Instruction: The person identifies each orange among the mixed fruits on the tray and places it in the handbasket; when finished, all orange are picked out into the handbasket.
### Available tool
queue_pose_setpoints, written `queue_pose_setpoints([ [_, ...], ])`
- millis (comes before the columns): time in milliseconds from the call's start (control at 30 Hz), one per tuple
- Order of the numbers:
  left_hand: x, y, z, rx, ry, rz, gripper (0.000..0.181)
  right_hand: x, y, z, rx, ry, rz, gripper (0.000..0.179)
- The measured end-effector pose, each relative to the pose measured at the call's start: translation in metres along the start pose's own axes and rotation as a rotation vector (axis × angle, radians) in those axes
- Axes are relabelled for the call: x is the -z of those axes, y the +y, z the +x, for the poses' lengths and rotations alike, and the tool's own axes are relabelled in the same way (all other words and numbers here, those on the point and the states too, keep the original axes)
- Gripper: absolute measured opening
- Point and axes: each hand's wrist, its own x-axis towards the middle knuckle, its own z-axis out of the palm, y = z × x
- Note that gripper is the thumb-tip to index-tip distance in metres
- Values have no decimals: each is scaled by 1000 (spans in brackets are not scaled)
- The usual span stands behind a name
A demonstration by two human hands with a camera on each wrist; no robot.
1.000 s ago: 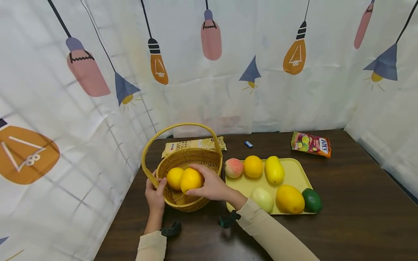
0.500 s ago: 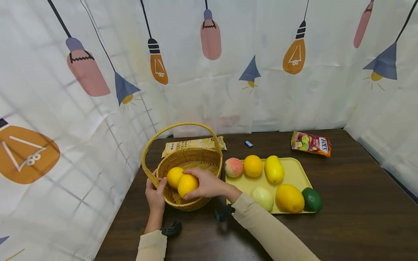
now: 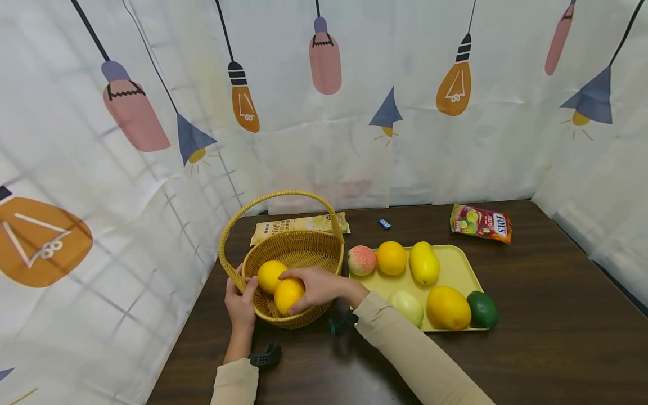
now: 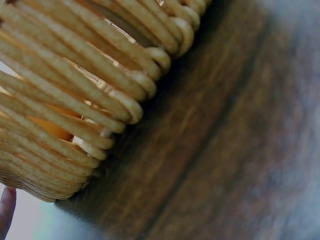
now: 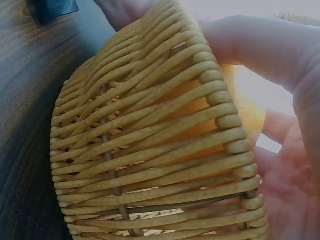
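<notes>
A yellow woven basket (image 3: 309,243) with a tall arched handle stands on the left of the table. My left hand (image 3: 241,306) grips its left rim at the foot of the handle, thumb inside. Low inside the basket, my right hand (image 3: 319,288) holds an orange (image 3: 288,295), its fingers over the top and the thumb on the near side. Another orange (image 3: 270,275) lies right behind it. From the right wrist, the held orange (image 5: 252,117) glows behind the wicker wall (image 5: 150,135). The left wrist view has mostly wicker (image 4: 75,90), with one fingertip at its edge.
Right of the basket, a yellow tray (image 3: 464,270) bears a peach (image 3: 361,260), an orange (image 3: 392,257), an avocado (image 3: 482,309) and several other fruits. Behind lie a long cream packet (image 3: 298,223), a small blue wrapper (image 3: 385,224) and a colourful snack bag (image 3: 481,223).
My right hand has lowered the orange leftward and deeper into the basket, beside the other orange. The left hand keeps its grip on the rim.
</notes>
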Motion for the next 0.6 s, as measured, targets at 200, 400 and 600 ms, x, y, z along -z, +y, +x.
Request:
queue_pose_setpoints([
  [200,4,-18,6,5,12,-23,33,0,0,3,9,-12,-1,76],
  [400,2,-29,8,20,49,-6,38,-1,0,5,-10,-46,-28,75],
  [600,1,-29,9,-13,42,-17,24,-3,0,5,-17,-33,-46,77],
])
